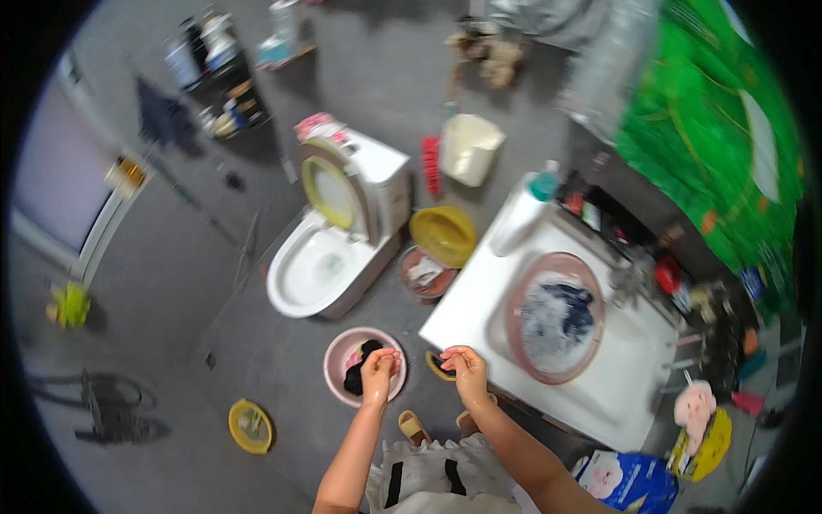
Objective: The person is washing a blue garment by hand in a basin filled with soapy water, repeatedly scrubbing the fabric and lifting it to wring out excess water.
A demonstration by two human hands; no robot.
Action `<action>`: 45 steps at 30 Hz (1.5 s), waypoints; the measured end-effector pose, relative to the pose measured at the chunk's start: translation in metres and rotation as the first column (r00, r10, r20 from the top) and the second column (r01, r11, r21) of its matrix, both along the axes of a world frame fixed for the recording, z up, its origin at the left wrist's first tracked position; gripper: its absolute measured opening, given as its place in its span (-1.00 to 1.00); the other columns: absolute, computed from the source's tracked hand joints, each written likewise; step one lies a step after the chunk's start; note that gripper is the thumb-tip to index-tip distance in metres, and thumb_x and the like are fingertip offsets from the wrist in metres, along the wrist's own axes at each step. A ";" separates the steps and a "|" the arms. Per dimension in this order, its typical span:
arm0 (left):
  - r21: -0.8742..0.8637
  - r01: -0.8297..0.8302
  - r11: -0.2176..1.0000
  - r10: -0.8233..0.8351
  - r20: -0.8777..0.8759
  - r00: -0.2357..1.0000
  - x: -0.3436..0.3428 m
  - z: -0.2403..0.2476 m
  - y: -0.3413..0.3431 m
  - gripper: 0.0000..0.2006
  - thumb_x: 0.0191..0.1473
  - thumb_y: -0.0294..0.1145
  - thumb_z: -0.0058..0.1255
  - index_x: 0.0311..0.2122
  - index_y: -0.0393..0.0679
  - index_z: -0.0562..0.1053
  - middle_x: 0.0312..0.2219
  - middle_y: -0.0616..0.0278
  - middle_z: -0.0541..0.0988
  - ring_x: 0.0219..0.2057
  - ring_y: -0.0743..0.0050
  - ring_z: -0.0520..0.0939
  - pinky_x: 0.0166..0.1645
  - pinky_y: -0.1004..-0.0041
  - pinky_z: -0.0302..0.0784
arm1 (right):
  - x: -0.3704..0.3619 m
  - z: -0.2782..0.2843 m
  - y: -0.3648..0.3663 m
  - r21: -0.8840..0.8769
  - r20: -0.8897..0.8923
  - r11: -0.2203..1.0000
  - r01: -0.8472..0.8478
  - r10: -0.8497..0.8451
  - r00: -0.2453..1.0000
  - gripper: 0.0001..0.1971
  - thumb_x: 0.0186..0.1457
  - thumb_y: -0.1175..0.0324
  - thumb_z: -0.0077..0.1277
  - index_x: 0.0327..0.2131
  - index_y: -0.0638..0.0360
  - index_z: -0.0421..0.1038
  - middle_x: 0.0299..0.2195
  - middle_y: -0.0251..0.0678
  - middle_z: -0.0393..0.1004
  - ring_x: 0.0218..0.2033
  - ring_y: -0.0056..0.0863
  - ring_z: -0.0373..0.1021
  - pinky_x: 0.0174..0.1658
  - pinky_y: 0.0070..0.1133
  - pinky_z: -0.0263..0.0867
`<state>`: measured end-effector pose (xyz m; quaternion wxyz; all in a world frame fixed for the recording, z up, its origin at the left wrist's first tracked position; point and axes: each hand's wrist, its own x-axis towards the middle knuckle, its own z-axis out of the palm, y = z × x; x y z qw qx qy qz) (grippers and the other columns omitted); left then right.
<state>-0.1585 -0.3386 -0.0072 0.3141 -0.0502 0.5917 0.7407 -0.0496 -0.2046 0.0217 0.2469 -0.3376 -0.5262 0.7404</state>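
Note:
My left hand (380, 375) is held over a pink basin (330, 377) on the floor, its fingers bent and pressed together. Black cloth (354, 377) lies in that basin, with some pink and pale cloth beside it. To the right, near the front corner of the white sink counter (445, 332), my right hand (467, 375) is closed with its fingers curled inward. Nothing shows hanging from either hand, and the two are apart. Behind the right fingertips is a partly hidden dark thing with a yellow rim (435, 367).
A dusky pink basin (516, 319) of sudsy water and dark cloth sits in the sink, with a white bottle (518, 218) behind it. The toilet (295, 278) has its lid raised. A yellow-lidded bin (443, 236) stands between them. A yellow bowl (235, 427) rests on the left floor.

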 end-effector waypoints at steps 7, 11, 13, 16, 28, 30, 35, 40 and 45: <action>0.112 0.463 0.879 -0.418 -0.283 0.863 0.075 0.062 0.171 -0.87 0.08 -0.49 -0.21 -0.30 -0.25 0.39 -0.41 0.27 0.49 -0.44 0.59 0.47 -0.28 0.59 0.40 | 0.133 -0.021 0.124 0.077 0.155 0.936 0.344 -0.352 0.923 -0.84 0.02 0.55 -0.25 -0.37 0.29 0.37 -0.45 -0.28 0.44 -0.53 -0.61 0.35 -0.43 -0.69 0.30; -0.259 0.687 0.679 -0.716 -0.445 0.539 0.132 0.018 0.274 -0.75 -0.08 -0.56 -0.11 -0.21 -0.24 0.38 -0.41 0.19 0.50 -0.42 0.51 0.51 -0.25 0.56 0.40 | 0.186 -0.047 0.164 0.056 0.249 0.903 0.425 -0.425 0.870 -0.85 0.02 0.55 -0.21 -0.35 0.26 0.37 -0.45 -0.32 0.42 -0.52 -0.63 0.34 -0.43 -0.68 0.31; -0.482 0.650 0.587 -0.786 -0.532 0.315 0.152 -0.007 0.322 -0.61 -0.21 -0.49 -0.01 -0.14 -0.18 0.35 -0.27 0.11 0.46 -0.26 0.29 0.49 -0.14 0.44 0.38 | 0.205 -0.063 0.179 -0.003 0.268 0.905 0.426 -0.410 0.872 -0.85 0.02 0.54 -0.20 -0.34 0.24 0.37 -0.45 -0.34 0.41 -0.51 -0.62 0.34 -0.44 -0.68 0.32; -0.747 0.483 0.457 -0.845 -0.534 -0.027 0.175 -0.024 0.372 -0.37 -0.27 -0.39 0.10 0.02 -0.03 0.20 -0.03 0.13 0.27 -0.07 0.09 0.35 -0.06 0.29 0.34 | 0.225 -0.074 0.194 -0.114 0.307 0.926 0.359 -0.311 0.899 -0.84 0.01 0.52 -0.18 -0.30 0.23 0.35 -0.44 -0.33 0.39 -0.49 -0.60 0.35 -0.43 -0.67 0.33; -0.581 0.507 0.637 -0.764 -0.392 0.512 0.181 -0.113 0.348 -0.62 -0.28 -0.62 -0.22 -0.24 -0.20 0.43 -0.42 0.05 0.53 -0.45 0.11 0.53 -0.27 0.38 0.42 | 0.201 -0.104 0.228 -0.123 0.544 0.830 0.545 -0.403 0.736 -0.31 -0.11 0.12 0.01 0.07 0.20 0.00 -0.01 -0.17 0.14 -0.04 -0.39 0.15 -0.12 -0.46 0.18; -0.580 0.573 0.579 -0.761 -0.132 0.635 0.187 -0.087 0.340 -0.69 -0.27 -0.62 -0.28 -0.37 -0.26 0.47 -0.54 0.11 0.53 -0.50 0.25 0.52 -0.32 0.44 0.41 | 0.196 -0.089 0.234 -0.320 0.556 0.641 0.698 -0.469 0.686 -0.28 -0.12 -0.05 -0.03 0.06 0.08 0.01 0.01 -0.17 0.11 0.01 -0.31 0.09 -0.06 -0.38 0.12; -0.347 0.674 0.652 -0.722 -0.013 0.692 0.173 -0.016 0.328 -0.69 -0.24 -0.67 -0.35 -0.48 -0.31 0.51 -0.56 0.21 0.52 -0.54 0.50 0.46 -0.35 0.58 0.36 | 0.195 -0.103 0.244 -0.769 0.394 0.204 0.606 -0.596 0.700 -0.44 -0.12 -0.08 0.00 -0.11 0.05 0.22 -0.27 -0.26 0.36 -0.28 -0.41 0.35 -0.29 -0.45 0.31; -0.373 0.584 0.721 -0.669 -0.593 0.448 0.136 0.043 0.309 -0.75 -0.34 -0.73 -0.39 -0.64 -0.35 0.42 -0.63 0.05 0.49 -0.57 0.38 0.51 -0.41 0.54 0.37 | 0.190 -0.058 0.234 -0.767 0.055 0.481 0.424 -0.609 0.791 -0.53 -0.20 0.46 0.12 -0.14 0.09 0.20 -0.28 -0.33 0.32 -0.30 -0.48 0.34 -0.34 -0.51 0.31; -0.498 0.668 0.553 -0.796 -0.553 0.247 0.108 0.052 0.299 -0.76 -0.33 -0.72 -0.36 -0.65 -0.30 0.43 -0.61 0.08 0.50 -0.54 0.28 0.51 -0.37 0.48 0.39 | 0.198 -0.037 0.219 -0.420 0.064 0.691 0.588 -0.624 0.779 -0.53 -0.22 0.46 0.15 -0.16 0.13 0.21 -0.39 -0.42 0.27 -0.41 -0.65 0.23 -0.38 -0.68 0.16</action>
